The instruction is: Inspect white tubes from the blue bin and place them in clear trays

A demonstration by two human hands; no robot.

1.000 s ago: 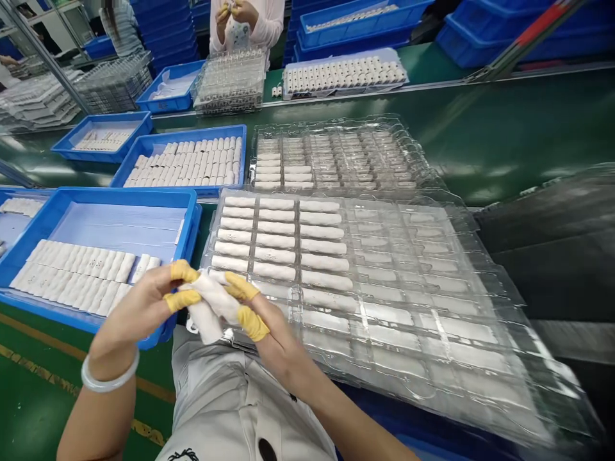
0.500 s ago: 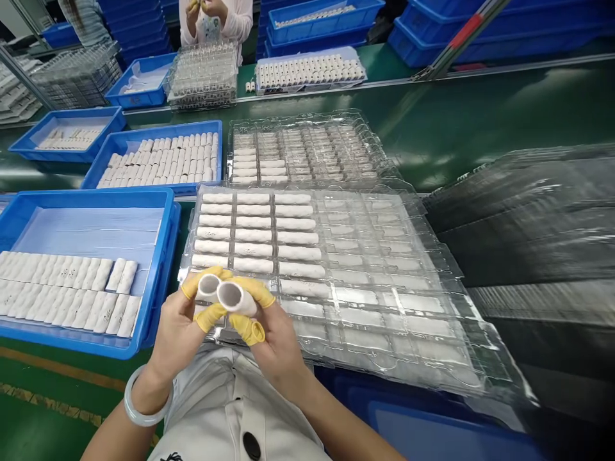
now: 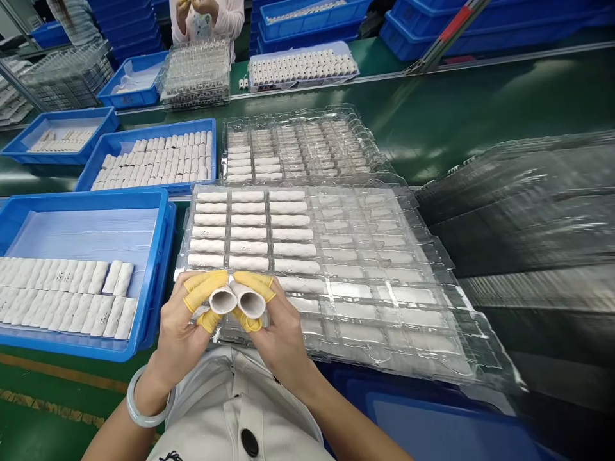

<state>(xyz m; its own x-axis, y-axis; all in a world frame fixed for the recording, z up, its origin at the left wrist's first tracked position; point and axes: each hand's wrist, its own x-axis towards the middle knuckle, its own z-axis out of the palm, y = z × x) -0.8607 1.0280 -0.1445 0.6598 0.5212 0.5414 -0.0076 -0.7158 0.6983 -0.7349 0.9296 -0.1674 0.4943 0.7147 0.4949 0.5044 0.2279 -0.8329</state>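
Observation:
Two white hollow tubes, side by side, are held close to my body with their open ends toward me. My left hand (image 3: 185,320), in yellow finger cots, grips the left tube (image 3: 223,299). My right hand (image 3: 276,326), with similar yellow cots, is closed on the right tube (image 3: 250,303). The tubes' far ends are hidden by my fingers. Just beyond my hands lies a clear plastic tray (image 3: 350,291), its left columns filled with white tubes (image 3: 248,248). Further left, a blue bin (image 3: 161,256) holds two rows of white tubes (image 3: 72,312).
Behind the clear tray sits another partly filled tray (image 3: 307,150). A blue bin of tubes (image 3: 154,160) stands at its left. Dark blurred stacked sheets (image 3: 538,211) rise on the right. Across the green bench (image 3: 480,115), a person (image 3: 206,19) works beside stacked clear trays (image 3: 195,73).
Both tubes have been levelled side by side and tipped so their openings face me more. My right hand has turned slightly, and the view has shifted a little.

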